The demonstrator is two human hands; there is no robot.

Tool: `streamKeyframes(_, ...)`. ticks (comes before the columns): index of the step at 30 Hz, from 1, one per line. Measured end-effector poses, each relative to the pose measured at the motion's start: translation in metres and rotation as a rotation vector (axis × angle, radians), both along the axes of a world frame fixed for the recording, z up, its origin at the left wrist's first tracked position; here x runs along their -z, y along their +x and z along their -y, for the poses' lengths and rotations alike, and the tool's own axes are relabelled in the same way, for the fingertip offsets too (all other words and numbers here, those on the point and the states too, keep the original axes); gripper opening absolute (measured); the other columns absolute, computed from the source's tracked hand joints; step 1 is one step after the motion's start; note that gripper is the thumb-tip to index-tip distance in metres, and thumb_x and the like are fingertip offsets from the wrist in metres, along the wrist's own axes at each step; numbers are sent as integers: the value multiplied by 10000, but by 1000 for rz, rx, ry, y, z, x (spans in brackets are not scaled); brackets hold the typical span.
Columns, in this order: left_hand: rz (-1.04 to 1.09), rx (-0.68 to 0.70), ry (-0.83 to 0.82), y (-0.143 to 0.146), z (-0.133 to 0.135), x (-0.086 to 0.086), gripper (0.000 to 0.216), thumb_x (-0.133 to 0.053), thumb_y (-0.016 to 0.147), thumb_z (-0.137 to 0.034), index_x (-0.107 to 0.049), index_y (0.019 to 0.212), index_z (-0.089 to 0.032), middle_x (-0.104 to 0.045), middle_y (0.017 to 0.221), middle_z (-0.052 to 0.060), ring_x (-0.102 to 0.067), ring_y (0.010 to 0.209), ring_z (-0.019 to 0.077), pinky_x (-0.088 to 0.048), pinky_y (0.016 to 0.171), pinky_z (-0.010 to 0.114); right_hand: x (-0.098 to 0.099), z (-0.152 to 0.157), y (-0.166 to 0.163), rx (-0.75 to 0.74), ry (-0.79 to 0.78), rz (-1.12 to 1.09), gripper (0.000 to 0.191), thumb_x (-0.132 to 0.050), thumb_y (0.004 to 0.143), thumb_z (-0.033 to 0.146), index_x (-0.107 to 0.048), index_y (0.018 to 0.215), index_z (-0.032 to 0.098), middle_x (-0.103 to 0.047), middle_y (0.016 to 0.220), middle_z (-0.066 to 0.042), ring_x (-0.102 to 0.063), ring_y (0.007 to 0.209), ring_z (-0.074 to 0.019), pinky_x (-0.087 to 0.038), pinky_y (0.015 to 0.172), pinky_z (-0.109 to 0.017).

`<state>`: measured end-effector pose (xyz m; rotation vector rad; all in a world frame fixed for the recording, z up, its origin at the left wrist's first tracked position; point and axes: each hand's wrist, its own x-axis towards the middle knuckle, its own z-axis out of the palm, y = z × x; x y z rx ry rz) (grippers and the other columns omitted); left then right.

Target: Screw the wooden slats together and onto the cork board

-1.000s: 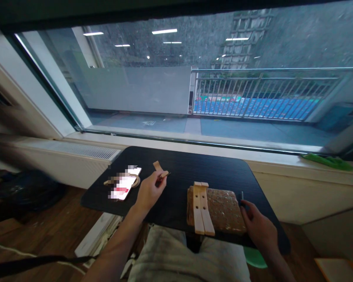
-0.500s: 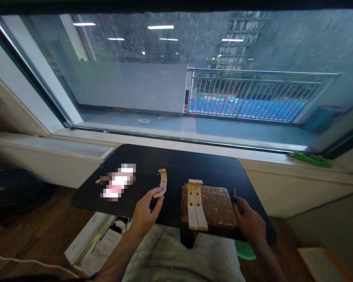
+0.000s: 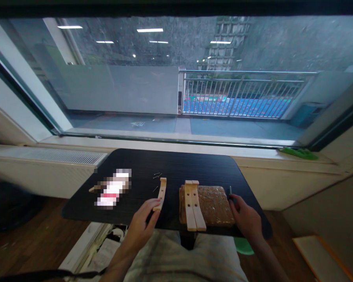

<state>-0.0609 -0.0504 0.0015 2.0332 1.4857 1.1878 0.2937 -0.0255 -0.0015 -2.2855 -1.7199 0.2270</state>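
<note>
Between the thumb and fingers of my left hand [image 3: 144, 223] is a curved wooden piece [image 3: 162, 190] with holes, pinched by its near end over the black table. Just left of it, several small screws [image 3: 156, 176] lie on the tabletop. My right hand [image 3: 246, 215] is closed around a small dark-handled tool [image 3: 230, 190], whose thin metal shaft points up; most of the handle is hidden by the fingers. To the left of this hand is a brown, plastic-wrapped block [image 3: 216, 203]. Two matching wooden pieces [image 3: 191, 205] with holes rest side by side across its left end.
The black table [image 3: 194, 162] stands against the window ledge. A blurred-out item [image 3: 113, 190] lies at its left, partly over a wooden piece [image 3: 94, 188]. A radiator [image 3: 76, 156] is left of the table, a green cloth [image 3: 298, 153] on the ledge, and an open box [image 3: 85, 250] below.
My left hand has drawn the wooden piece slightly toward me and right, so the screws show more plainly. My right hand keeps its grip on the tool. The whole view has shifted a little.
</note>
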Motion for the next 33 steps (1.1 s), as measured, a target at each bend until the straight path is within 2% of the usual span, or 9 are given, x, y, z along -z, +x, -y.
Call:
streamKeyframes(6,-31,22,33,-2,4,-3,258,-503,883,-322,-653,1063,-213,-704,1110,96,-662,1044,217,-534,941,339,4,-1,2,-1,8,0,397,-360,944,417,-608,1210,259,-701,751,-13,-665,703,-205,-351,572,-269)
streamKeyframes(9,-57,52,21,-4,4,-7,301,-519,859,-327,-648,1107,-214,-709,1107,91,-678,1005,217,-560,879,316,3,0,1,-3,23,0,376,-377,942,401,-614,1199,264,-702,753,-9,-664,695,-197,-347,568,-267)
streamKeyframes(11,-59,12,-16,-6,2,-8,292,-486,872,-338,-664,1070,-216,-722,1060,79,-692,945,205,-571,823,298,3,0,0,-13,30,-2,370,-381,943,391,-616,1198,261,-703,756,-10,-663,689,-195,-347,567,-268)
streamKeyframes(14,-84,-94,-82,-10,-4,-9,305,-448,879,-376,-687,959,-206,-736,977,69,-691,910,209,-557,819,309,2,0,-2,-9,36,7,359,-400,941,382,-618,1196,255,-708,770,-17,-667,707,-205,-351,576,-271)
streamKeyframes(20,-232,-218,-280,-9,-27,-22,331,-399,900,-402,-663,923,-204,-729,931,48,-675,876,199,-490,793,289,4,-1,-1,-5,53,16,347,-420,936,379,-623,1190,259,-707,758,-18,-667,702,-205,-338,564,-268)
streamKeyframes(22,-338,-211,-366,-3,-35,-26,324,-388,921,-395,-654,941,-211,-723,891,35,-670,834,185,-459,728,267,5,-2,-1,-5,59,10,347,-419,934,379,-625,1186,257,-702,747,-15,-665,695,-206,-340,564,-268)
streamKeyframes(24,-443,-214,-415,4,-43,-29,332,-448,906,-440,-621,1078,-216,-710,835,23,-665,781,179,-416,649,250,6,-2,-1,-6,55,4,352,-411,936,382,-624,1185,255,-700,742,-15,-664,692,-209,-341,565,-271)
streamKeyframes(26,-511,-194,-452,9,-49,-30,368,-459,902,-484,-605,1110,-217,-690,780,15,-655,742,175,-377,605,243,7,-2,0,-12,51,3,356,-404,938,388,-622,1186,255,-701,744,-15,-667,699,-213,-341,568,-273)
streamKeyframes(33,-501,-38,-431,7,-54,-27,318,-428,929,-391,-637,1101,-224,-686,814,20,-639,777,160,-389,644,236,6,-2,1,-2,41,14,358,-404,937,389,-618,1190,256,-709,766,-23,-673,726,-221,-340,576,-276)
